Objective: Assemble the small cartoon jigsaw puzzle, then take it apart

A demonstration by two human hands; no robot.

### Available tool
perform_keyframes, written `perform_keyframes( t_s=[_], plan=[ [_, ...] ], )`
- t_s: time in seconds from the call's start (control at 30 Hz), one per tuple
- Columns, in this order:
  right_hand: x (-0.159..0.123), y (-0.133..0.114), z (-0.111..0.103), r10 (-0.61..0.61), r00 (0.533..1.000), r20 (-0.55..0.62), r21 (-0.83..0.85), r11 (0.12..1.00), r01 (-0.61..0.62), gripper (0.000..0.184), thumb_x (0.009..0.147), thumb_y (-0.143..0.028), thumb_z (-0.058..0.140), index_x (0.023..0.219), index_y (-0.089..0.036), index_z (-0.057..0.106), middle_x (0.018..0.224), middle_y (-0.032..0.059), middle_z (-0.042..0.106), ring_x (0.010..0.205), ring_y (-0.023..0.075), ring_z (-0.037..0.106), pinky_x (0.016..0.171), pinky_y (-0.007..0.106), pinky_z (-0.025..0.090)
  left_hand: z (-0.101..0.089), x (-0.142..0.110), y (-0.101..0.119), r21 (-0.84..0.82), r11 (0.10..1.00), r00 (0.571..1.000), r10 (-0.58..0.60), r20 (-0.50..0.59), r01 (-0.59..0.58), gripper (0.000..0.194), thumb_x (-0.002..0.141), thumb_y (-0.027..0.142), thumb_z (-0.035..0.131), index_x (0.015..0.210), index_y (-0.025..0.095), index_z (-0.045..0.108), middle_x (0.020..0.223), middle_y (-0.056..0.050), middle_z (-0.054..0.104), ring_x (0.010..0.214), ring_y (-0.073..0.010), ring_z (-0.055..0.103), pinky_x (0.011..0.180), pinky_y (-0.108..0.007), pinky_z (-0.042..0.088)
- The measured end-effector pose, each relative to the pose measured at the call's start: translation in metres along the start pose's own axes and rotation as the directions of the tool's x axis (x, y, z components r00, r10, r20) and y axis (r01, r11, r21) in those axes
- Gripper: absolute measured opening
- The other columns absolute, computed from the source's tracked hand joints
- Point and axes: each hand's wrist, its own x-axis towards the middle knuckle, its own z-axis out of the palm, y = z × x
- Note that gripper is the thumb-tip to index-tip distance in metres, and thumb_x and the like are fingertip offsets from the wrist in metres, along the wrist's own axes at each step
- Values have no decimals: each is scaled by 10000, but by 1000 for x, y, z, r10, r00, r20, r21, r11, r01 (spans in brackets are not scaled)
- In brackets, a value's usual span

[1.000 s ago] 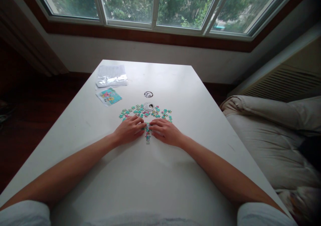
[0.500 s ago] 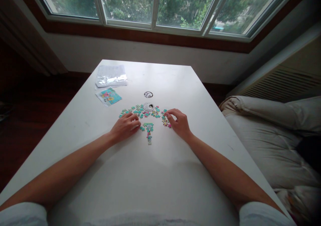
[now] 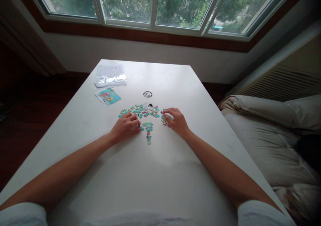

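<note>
My left hand (image 3: 126,127) rests on the table with its fingers curled inward. Its fingertips are right beside a small teal puzzle piece (image 3: 142,128); whatever may be pinched between them is hidden. To the right of that piece lies a joined, T-shaped section of jigsaw puzzle (image 3: 148,129), its narrow stem pointing towards me. My right hand (image 3: 177,121) has thumb and forefinger apart, reaching over a small group of loose puzzle pieces (image 3: 165,121) and partly covering them. More loose puzzle pieces (image 3: 137,110) spread in an arc beyond both hands.
A round metal lid-like disc (image 3: 147,106) lies among the pieces, with a dark-rimmed oval (image 3: 147,94) behind it. At the back left of the white table (image 3: 160,172) are a colourful picture card (image 3: 109,96) and a clear plastic packet (image 3: 111,75). A padded seat (image 3: 265,142) stands on the right.
My right thumb and forefinger have spread slightly apart over the loose pieces. My left hand stays nearly still, and the whole view has shifted a little.
</note>
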Motion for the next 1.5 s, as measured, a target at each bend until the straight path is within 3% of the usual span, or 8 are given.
perform_keyframes(
  t_s=[0.17, 0.37, 0.57, 0.77, 0.87, 1.03, 1.17, 1.5],
  plan=[
    [-7, 0, 9, -138, 966, 221, -151, 973, 174, 353, 977, -303, 568, 1318, -257, 647, 1417, 93, 597, 1368, 283, 474, 1135, 494, 413, 1, 1, -1, -14, 1000, 1000, -10, 2, 10, 122, 965, 280, 593, 933, 219, 694, 997, -58, 662, 980, -221, 555, 905, -373, 442],
    [-11, -5, 11, -136, 919, 371, -247, 939, 238, 458, 995, -397, 563, 1440, -289, 553, 1611, 91, 396, 1528, 324, 268, 1200, 579, 307, 1, 2, 0, -13, 1000, 1000, 14, 4, -14, 160, 984, 262, 556, 937, 223, 704, 985, -59, 662, 955, -214, 550, 893, -370, 445],
    [-7, -9, 7, -177, 929, 325, -199, 948, 250, 236, 1016, -335, 522, 1143, -264, 708, 1525, 64, 513, 1494, 282, 344, 1198, 521, 335, 4, 2, 1, -32, 999, 1000, -15, 10, 16, 114, 936, 325, 643, 944, 232, 709, 1000, -56, 668, 977, -225, 553, 929, -390, 445],
    [-10, -7, 13, -148, 925, 349, -216, 948, 233, 460, 994, -405, 562, 1435, -274, 552, 1586, 96, 435, 1507, 308, 318, 1204, 556, 317, 6, 2, 2, -31, 999, 1000, -13, 3, 13, 115, 958, 269, 600, 954, 231, 708, 994, -56, 671, 973, -218, 553, 922, -382, 444],
    [-9, -6, 14, -138, 931, 337, -197, 957, 213, 366, 1004, -392, 541, 1347, -289, 618, 1564, 79, 467, 1501, 302, 328, 1195, 559, 328, 6, 2, 1, -29, 1000, 1000, 2, -7, -2, 144, 977, 240, 563, 977, 234, 707, 1009, -59, 674, 965, -215, 550, 906, -376, 440],
    [-6, -7, 11, -146, 962, 229, -113, 978, 175, 204, 1014, -325, 513, 1065, -271, 703, 1375, 74, 627, 1387, 260, 469, 1132, 501, 417, 3, 3, 4, -57, 996, 998, 62, -6, -62, 177, 989, 221, 533, 1010, 245, 707, 1008, -51, 678, 946, -209, 541, 889, -372, 424],
    [-6, -4, 12, -134, 973, 185, -109, 982, 156, 195, 986, -334, 567, 1122, -272, 691, 1321, 83, 646, 1326, 262, 513, 1111, 487, 437, 0, 3, 7, -81, 992, 995, 100, 22, -98, 181, 993, 277, 537, 965, 243, 713, 980, -50, 671, 939, -207, 541, 875, -372, 416],
    [-6, -8, 10, -110, 963, 245, -149, 977, 150, 185, 953, -344, 628, 1104, -288, 720, 1348, 83, 628, 1334, 278, 497, 1119, 495, 425, 1, 4, 6, -87, 993, 996, 88, 24, -86, 146, 964, 280, 562, 892, 227, 678, 968, -51, 672, 938, -211, 540, 877, -371, 424]
  ],
)
